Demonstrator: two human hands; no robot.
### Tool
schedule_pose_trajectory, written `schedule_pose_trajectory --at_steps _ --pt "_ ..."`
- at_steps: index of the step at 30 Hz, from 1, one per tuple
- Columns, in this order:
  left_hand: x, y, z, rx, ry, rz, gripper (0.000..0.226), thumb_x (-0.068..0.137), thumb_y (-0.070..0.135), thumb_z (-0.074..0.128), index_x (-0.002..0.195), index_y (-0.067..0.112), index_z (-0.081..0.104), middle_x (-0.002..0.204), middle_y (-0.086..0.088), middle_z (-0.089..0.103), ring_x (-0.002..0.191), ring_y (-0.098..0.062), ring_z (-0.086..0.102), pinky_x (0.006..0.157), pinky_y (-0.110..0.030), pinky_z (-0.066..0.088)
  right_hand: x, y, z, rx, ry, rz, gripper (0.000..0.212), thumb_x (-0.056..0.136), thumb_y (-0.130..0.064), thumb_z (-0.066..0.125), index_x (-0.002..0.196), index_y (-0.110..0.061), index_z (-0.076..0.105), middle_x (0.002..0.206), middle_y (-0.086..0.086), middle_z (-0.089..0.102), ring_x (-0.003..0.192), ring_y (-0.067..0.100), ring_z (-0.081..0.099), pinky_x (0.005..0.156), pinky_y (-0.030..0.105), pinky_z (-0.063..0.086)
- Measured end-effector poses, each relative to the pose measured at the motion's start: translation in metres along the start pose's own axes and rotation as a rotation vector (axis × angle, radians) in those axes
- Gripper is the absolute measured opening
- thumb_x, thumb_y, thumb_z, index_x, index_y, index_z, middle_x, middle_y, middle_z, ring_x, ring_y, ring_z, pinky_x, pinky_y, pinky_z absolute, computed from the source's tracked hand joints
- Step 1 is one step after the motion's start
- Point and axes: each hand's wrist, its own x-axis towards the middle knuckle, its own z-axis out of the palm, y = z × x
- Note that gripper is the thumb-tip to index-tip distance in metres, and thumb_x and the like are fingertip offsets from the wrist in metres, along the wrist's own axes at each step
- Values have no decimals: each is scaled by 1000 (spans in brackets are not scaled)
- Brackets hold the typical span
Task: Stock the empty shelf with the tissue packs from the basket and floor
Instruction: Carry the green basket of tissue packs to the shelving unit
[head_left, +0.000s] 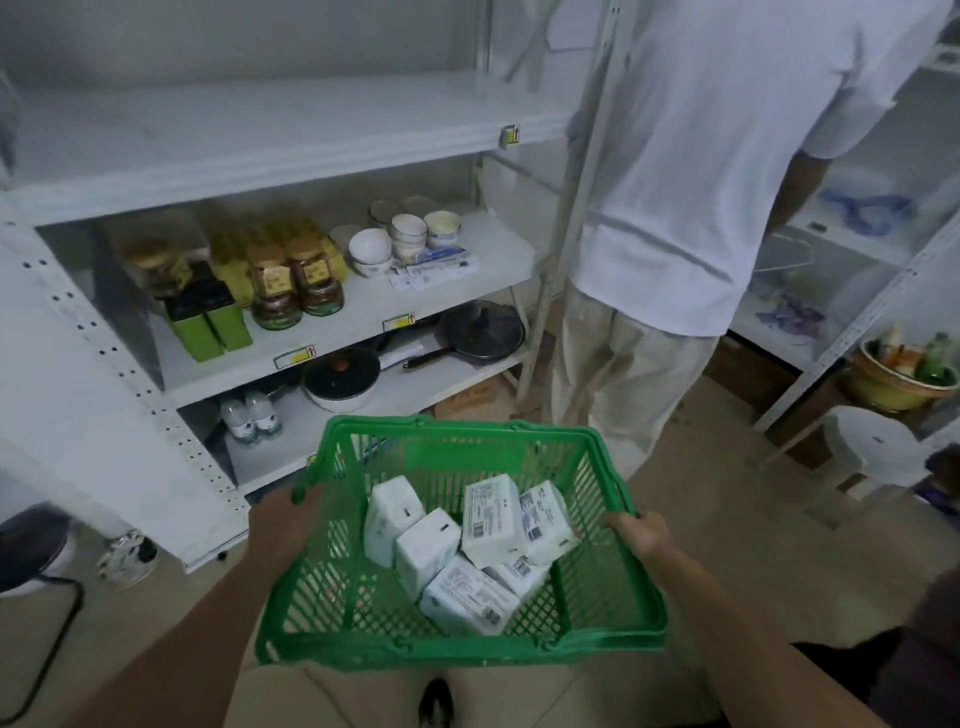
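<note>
Item: green basket (358, 613), at 6 o'clock, carried before the shelving. Left hand (283, 525) and right hand (640, 532) each close their grip on a side rim. Contents: six or so tissue packs (491, 522), loosely heaped. Likely light, soft, film-wrapped, slippery; take across the broad faces. Destination: empty shelf (260, 135), 11 o'clock.

1. I see the top shelf (270, 130) bare across its width, open from the front
2. A second person (691, 182) stands just beside its right end, blocking that side
3. The lower shelf (363, 312) is crowded with jars (293, 280) and bowls (405, 236)
</note>
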Motion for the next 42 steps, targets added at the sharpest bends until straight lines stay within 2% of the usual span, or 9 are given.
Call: schedule_pose_trajectory --at_steps 5,10,17,20,23,28,34,38,42 --pt "48 19 5 -8 29 -11 44 100 40 57 65 15 56 62 -6 61 59 -21 57 55 -31 39 45 -41 18 -29 -1 -13 29 88 -23 78 100 -2 62 90 19 67 89 37 69 76 43 55" --pt "92 40 7 7 21 -13 50 102 38 56 71 1 66 63 -14 65 60 -28 61 55 -31 42 83 -72 27 -49 -23 -36 32 89 -20 75 107 6 69 87 22 68 79 34 65 69 42 50" --pt "121 69 31 -16 32 -61 56 98 49 56 67 3 63 57 -10 58 53 -26 56 52 -29 41 134 -103 18 -90 -59 -54 30 91 -23 73 107 2 70 84 18 66 72 30 60 61 33 44" --pt "125 80 49 -9 57 -77 57 101 45 57 68 -1 65 56 -9 60 54 -26 59 52 -29 39 165 -117 12 -88 -62 -52 25 92 -17 73 108 1 68 97 24 72 88 37 69 73 39 54" --pt "127 97 65 -53 122 -100 57 97 50 59 60 7 56 53 -5 56 48 -17 49 49 -26 33 197 -133 8 -88 -76 -75 17 93 -13 72 101 0 66 88 17 71 85 37 68 86 48 58" --pt "131 105 88 -82 190 -179 38 102 37 58 76 10 67 69 -18 69 64 -30 62 59 -34 45 245 -162 6 -155 -149 -105 23 95 -21 70 104 0 70 82 17 72 75 33 70 67 40 60" --pt "156 111 107 -79 234 -305 33 99 42 60 85 14 69 76 -15 68 74 -33 65 69 -35 51 290 -205 16 -182 -228 -114 17 92 -24 72 89 -7 70 85 19 75 83 37 74 84 51 63" --pt "182 121 122 -106 294 -322 32 97 35 66 72 15 67 58 -4 61 55 -22 56 60 -32 45 313 -232 19 -176 -270 -152 12 89 -22 74 91 -11 72 85 18 79 80 36 77 81 53 65" --pt "202 134 136 -120 344 -327 31 97 28 68 76 5 68 58 -11 59 55 -26 53 60 -33 41 338 -259 22 -194 -256 -220 5 89 -21 73 87 -19 69 88 18 78 83 36 76 86 54 63"
